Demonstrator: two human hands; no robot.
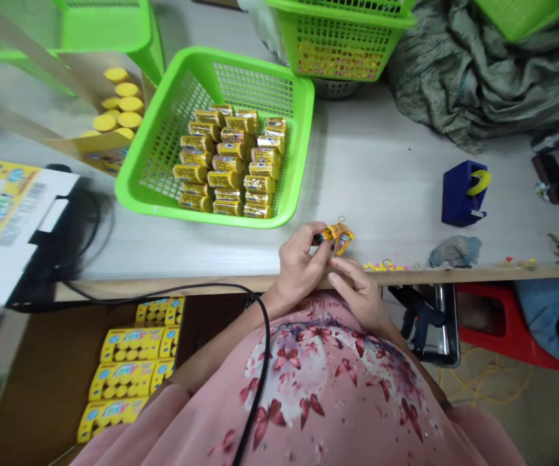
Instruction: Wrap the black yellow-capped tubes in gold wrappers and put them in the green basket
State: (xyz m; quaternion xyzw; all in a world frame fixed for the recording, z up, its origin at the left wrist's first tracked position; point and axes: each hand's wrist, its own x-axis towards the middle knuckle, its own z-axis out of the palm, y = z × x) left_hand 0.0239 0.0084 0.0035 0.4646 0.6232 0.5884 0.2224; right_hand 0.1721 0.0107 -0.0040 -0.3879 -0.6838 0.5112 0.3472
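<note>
Just above the table's front edge, my left hand (303, 259) is closed in a pinch on a small yellow printed wrapper (343, 239). The wrapper is gathered at its middle, and one flap fans out to the right, past my fingertips. My right hand (360, 294) is close beside it, lower and to the right, with its fingers bent and thumb near the forefinger. Whatever those fingers hold, if anything, is too small to make out. A thin rubber band (341, 219) lies on the table just beyond the wrapper.
A green basket (129, 188) holds several yellow wrapped tubes (226, 162). Behind stands another green basket (342, 29) of small yellow and pink pieces. To the right are a blue tape dispenser (457, 194), a crumpled cloth (455, 251) and loose beads (383, 266). A black cable (266, 349) crosses my front.
</note>
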